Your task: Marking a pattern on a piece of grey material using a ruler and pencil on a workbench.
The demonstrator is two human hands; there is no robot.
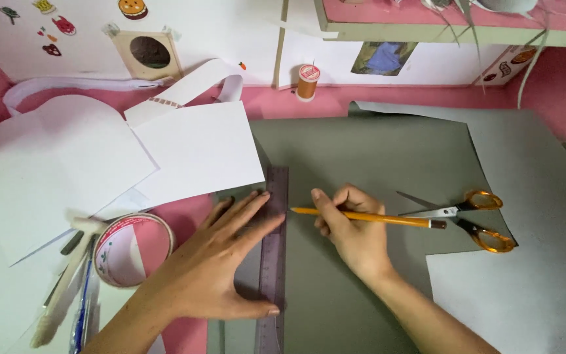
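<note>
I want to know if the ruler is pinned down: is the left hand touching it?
Touching. The head view shows the left hand spread flat, fingers and thumb lying across the dark ruler on the grey sheet, with no gap visible.

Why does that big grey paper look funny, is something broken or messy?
Nothing is broken or spilled. The large grey paper sheet has a square notch cut out of its lower right part, beside the orange-handled scissors, which lie open. The left hand presses a purple ruler; the right hand holds a yellow pencil.
</note>
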